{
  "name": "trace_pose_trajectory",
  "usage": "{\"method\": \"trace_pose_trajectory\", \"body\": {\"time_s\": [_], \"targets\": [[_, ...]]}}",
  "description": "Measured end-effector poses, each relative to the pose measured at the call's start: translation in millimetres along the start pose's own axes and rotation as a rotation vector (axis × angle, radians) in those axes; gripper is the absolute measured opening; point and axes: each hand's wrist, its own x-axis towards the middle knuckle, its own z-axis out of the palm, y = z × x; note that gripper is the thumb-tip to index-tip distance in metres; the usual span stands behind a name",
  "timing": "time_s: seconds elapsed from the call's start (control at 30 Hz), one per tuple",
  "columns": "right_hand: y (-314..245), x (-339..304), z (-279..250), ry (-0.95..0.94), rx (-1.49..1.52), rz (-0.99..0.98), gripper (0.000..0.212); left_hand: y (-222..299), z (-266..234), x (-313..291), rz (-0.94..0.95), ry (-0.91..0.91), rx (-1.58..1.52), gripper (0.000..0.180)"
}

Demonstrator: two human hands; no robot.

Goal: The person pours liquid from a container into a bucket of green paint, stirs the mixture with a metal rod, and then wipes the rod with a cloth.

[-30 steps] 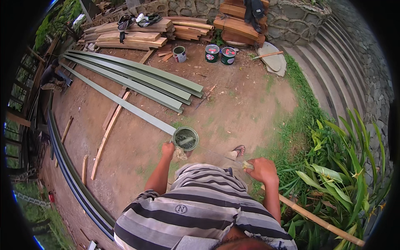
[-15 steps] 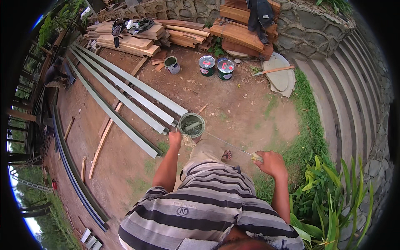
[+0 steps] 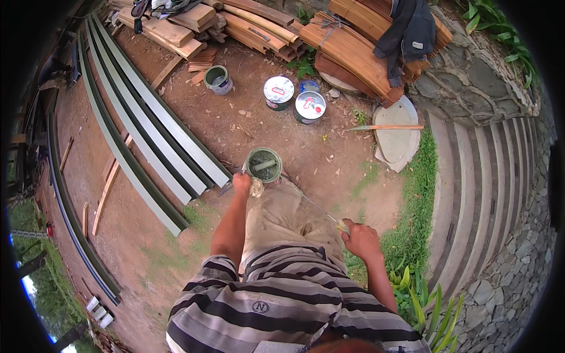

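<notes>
Pale metal beams point(image 3: 191, 136) now end to the left of a green pail point(image 3: 273, 156), where half a second ago one beam's end overlapped the rim in view. A blue-topped can point(image 3: 308, 86) now shows behind two lidded paint cans point(image 3: 279, 89), and the right grip point(image 3: 360, 240) sits closer to the khaki trousers point(image 3: 271, 217).

From left, stacked lumber point(image 3: 170, 29), an open can point(image 3: 220, 87) and the lidded pair line the dirt beyond the pail. Farther right, a dark garment point(image 3: 409, 41) drapes reddish planks point(image 3: 347, 53), and a stick point(image 3: 400, 126) crosses a pale slab point(image 3: 397, 147) near curved steps point(image 3: 471, 194).

The left forearm reaches forward, its grip point(image 3: 241, 183) closed at the pail's near-left edge beside a crumpled cloth point(image 3: 256, 188); a pale roller point(image 3: 265, 166) lies inside. Whether the pail hangs or stands cannot be told. The right forearm angles inward, fingers wrapped around a yellowish handle point(image 3: 342, 225), whose thin rod point(image 3: 318, 209) slants toward the pail.
</notes>
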Motion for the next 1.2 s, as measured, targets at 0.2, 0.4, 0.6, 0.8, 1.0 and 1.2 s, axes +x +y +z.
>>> {"method": "trace_pose_trajectory", "body": {"time_s": [0.2,0.4,0.6,0.8,1.0,1.2], "targets": [[39,181,-34,0.060,-0.049,-0.073,0.047,57,117,95,-0.114,0.008,0.111,0.036],[84,332,-57,0.003,-0.147,-0.123,0.054,75,182,223,-0.168,-0.294,-0.123,0.030],[117,442,-2,-0.011,-0.145,-0.242,0.051,24,173,318,-0.249,-0.506,-0.376,0.034],[133,477,29,0.120,-0.170,-0.384,0.047,31,122,334,0.287,-0.500,0.451,0.063],[140,470,18,0.144,-0.140,-0.334,0.044,77,96,236,0.351,-0.110,0.413,0.053],[151,499,0,0.083,-0.114,-0.379,0.043,21,111,94,0.442,0.160,0.416,0.042]]}}
